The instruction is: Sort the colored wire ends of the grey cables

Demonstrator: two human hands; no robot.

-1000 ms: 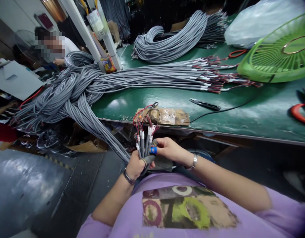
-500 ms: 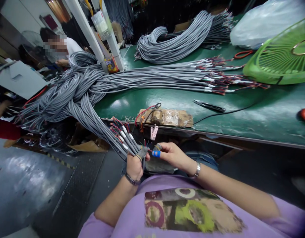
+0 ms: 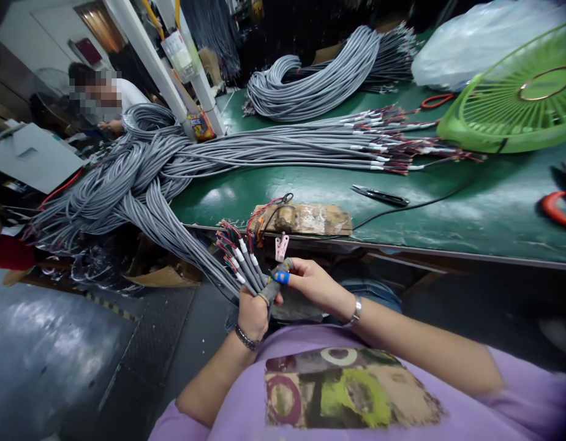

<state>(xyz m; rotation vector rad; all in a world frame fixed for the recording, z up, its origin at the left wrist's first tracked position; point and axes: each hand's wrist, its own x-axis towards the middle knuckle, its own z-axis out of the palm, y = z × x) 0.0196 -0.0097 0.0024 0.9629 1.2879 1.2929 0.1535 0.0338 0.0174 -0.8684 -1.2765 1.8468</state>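
A bundle of grey cables (image 3: 247, 269) is gripped in my left hand (image 3: 254, 313), its white-banded ends and thin coloured wires fanning upward. The thumb of that hand wears a grey covering. Close beside it, my right hand (image 3: 317, 283) pinches at the cable ends with covered fingertips, one wrapped in blue tape. Whatever lies between those fingertips is too small to make out. Just above the hands, a pink clip (image 3: 282, 247) hangs from a wooden block (image 3: 310, 219) at the bench edge. The held cables trail left to a large heap of grey cables (image 3: 149, 153).
On the green bench (image 3: 264, 179) lie black snips (image 3: 380, 196), red-handled scissors (image 3: 558, 205) and a coiled cable bundle (image 3: 320, 86). A green fan (image 3: 508, 104) and a white plastic bag (image 3: 476, 46) occupy the right. Another person (image 3: 127, 95) sits at the far left beyond a post (image 3: 198, 79).
My right hand has moved slightly left and up, closing against the left thumb at the cable ends. The left hand keeps its hold on the bundle. The camera view has shifted a little.
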